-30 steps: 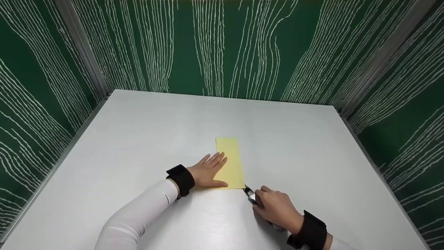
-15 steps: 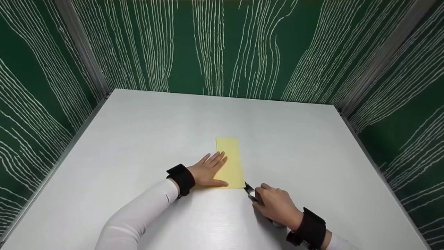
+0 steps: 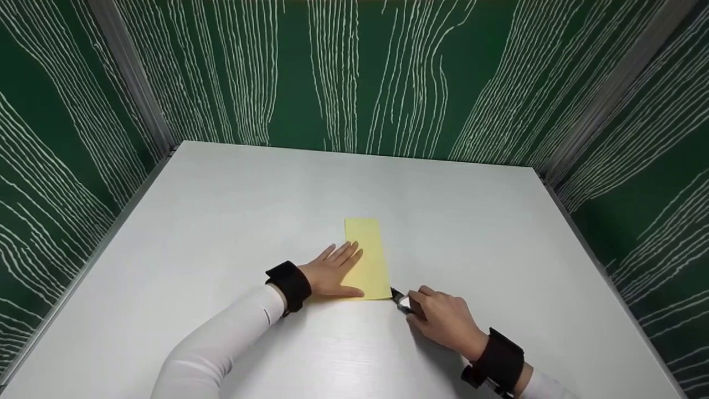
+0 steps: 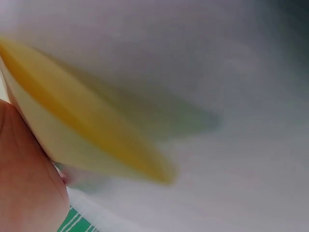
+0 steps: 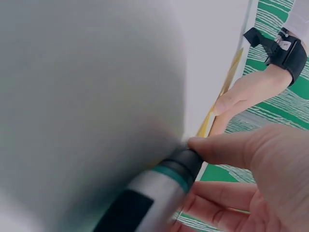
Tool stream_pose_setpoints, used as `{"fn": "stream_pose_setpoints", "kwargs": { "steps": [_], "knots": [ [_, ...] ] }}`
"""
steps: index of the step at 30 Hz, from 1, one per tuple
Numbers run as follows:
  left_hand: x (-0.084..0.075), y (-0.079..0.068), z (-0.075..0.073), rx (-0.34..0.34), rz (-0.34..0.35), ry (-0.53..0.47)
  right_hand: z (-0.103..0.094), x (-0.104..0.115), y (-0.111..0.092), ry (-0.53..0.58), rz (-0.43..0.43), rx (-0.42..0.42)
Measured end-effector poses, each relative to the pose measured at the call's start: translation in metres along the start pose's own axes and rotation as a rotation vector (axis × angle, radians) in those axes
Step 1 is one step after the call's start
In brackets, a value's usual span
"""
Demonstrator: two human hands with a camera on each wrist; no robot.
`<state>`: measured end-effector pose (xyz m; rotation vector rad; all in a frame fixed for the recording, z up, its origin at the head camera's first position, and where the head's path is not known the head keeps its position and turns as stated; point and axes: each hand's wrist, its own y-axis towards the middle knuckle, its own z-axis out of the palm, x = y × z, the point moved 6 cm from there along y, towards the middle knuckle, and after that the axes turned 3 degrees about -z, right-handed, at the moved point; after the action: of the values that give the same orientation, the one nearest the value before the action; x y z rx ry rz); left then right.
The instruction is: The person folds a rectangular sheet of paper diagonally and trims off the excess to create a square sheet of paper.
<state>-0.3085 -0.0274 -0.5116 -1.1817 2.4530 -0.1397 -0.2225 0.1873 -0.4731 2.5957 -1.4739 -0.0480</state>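
Note:
A narrow yellow paper [image 3: 372, 271] lies lengthwise on the white table. My left hand [image 3: 332, 272] rests on its lower left part, fingers straight and spread, thumb along the near edge. Seen by the left wrist camera, the near edge of the yellow paper [image 4: 104, 128] bows open like a folded sheet. My right hand [image 3: 444, 320] grips a thick pen-shaped tool [image 5: 152, 191] with a black nose, a teal ring and a grey barrel. In the head view its dark tip is right at the paper's lower right corner. The rest of the barrel is hidden under the hand there.
The white table [image 3: 266, 194] reaches back to green walls [image 3: 299, 83] with pale wavy lines. Grey metal posts [image 3: 130, 72] stand at the back corners. A black strap sits on each wrist, including the left wrist strap [image 3: 289, 288].
My right hand and the tool have shifted slightly away from me, the tip moving a little up beside the paper's right edge. The left hand has stayed in place on the paper.

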Motion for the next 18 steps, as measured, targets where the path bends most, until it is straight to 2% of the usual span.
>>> {"fn": "stream_pose_setpoints", "kwargs": {
  "steps": [10, 18],
  "knots": [
    [0.0029, 0.0027, 0.003, 0.007, 0.005, -0.024, -0.0036, -0.0071, -0.0004, -0.011, -0.097, -0.029],
    [0.0087, 0.0074, 0.0097, 0.006, 0.004, -0.008, -0.0037, -0.0079, -0.001, 0.008, -0.075, -0.048]
  ]
}}
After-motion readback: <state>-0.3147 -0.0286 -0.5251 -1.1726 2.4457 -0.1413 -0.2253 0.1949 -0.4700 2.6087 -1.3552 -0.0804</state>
